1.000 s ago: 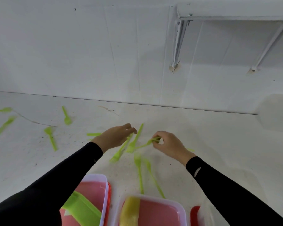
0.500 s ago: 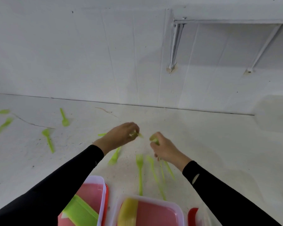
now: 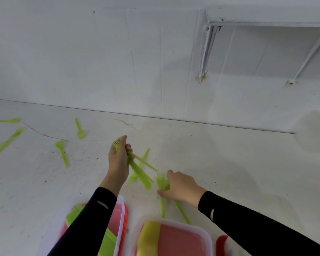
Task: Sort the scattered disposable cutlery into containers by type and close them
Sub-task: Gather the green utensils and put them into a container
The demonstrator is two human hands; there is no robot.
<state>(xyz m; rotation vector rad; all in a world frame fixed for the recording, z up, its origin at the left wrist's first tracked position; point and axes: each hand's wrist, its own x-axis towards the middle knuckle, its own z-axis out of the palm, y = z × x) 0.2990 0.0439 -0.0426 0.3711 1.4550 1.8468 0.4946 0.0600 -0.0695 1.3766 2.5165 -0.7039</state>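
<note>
A bunch of lime-green plastic forks is clasped in the curled left hand, tines upward. Just right, a second cluster of green forks is pinched by the right hand against the white surface. A clear red-based plastic container is seen below.

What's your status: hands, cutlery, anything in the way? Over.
Left hand holds fork bundle. Right hand grips forks on the surface. Loose cutlery scattered left. Left sleeve overhangs one container.

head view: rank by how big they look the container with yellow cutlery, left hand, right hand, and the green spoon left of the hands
1. container with yellow cutlery: largest, though it is cut off by the frame and nearest the camera
2. left hand and right hand: look alike, not ranked
3. green spoon: smallest
</note>
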